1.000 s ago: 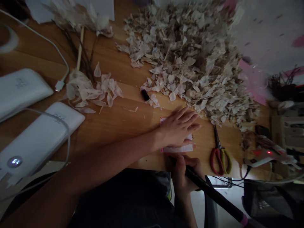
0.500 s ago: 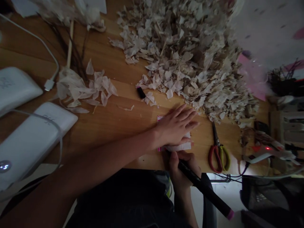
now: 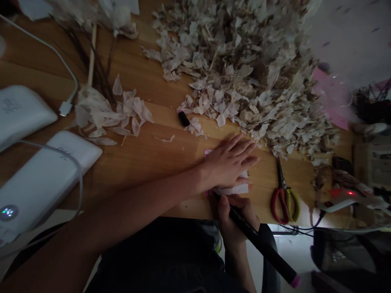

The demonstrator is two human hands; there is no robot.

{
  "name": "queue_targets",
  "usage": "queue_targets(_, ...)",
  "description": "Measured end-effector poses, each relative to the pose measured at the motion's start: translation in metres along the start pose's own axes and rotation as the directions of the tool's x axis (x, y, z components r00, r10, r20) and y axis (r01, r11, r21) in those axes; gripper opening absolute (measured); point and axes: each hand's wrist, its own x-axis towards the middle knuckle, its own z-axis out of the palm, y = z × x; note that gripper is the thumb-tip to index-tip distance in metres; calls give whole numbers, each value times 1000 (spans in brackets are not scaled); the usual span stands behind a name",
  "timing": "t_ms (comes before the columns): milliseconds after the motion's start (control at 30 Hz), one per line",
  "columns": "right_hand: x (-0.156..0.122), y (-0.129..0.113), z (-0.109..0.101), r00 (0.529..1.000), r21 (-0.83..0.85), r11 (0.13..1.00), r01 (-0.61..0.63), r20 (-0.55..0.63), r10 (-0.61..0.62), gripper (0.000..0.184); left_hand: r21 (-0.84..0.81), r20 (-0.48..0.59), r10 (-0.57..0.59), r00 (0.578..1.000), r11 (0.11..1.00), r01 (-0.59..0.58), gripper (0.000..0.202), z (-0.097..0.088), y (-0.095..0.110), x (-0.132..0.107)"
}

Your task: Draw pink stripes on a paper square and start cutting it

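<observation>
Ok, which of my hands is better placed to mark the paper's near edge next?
Probably your right hand: it grips the black marker, whose front end sits close by the near edge of the paper. Your left hand lies flat over the paper, so it seems better suited to steadying it.

Nothing legible. Nearer white power bank (image 3: 42, 185): lit display (image 3: 9, 212), digits too smeared to read. Grey logos (image 3: 63, 151) on it and second power bank (image 3: 23, 110): blurred.
</observation>
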Motion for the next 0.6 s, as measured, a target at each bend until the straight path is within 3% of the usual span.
queue_targets(333, -18, 1, 6, 982, -105, 981, -163, 83, 172, 53, 18, -26, -4, 1000, 1000, 5, 63, 1, 0, 1)
queue_targets(600, -11, 0, 3, 990, -95, 988, -119, 65, 125, 50, 19, -14, -3, 1000, 1000, 3, 64, 0, 0, 1)
